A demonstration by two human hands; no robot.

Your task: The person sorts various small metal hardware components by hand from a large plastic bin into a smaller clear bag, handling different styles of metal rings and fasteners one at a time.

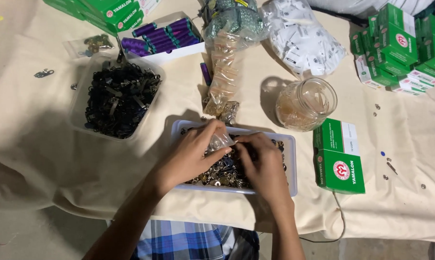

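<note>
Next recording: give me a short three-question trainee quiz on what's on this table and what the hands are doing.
1. True or false: both hands are over the white tray of small metal parts.
2. What does the left hand pinch? A) a purple spool B) a small clear bag C) a green box
3. What stands just right of the tray's far corner?

Key:
1. True; the right hand is there too.
2. B.
3. A glass jar, with two green boxes nearer the person.
</note>
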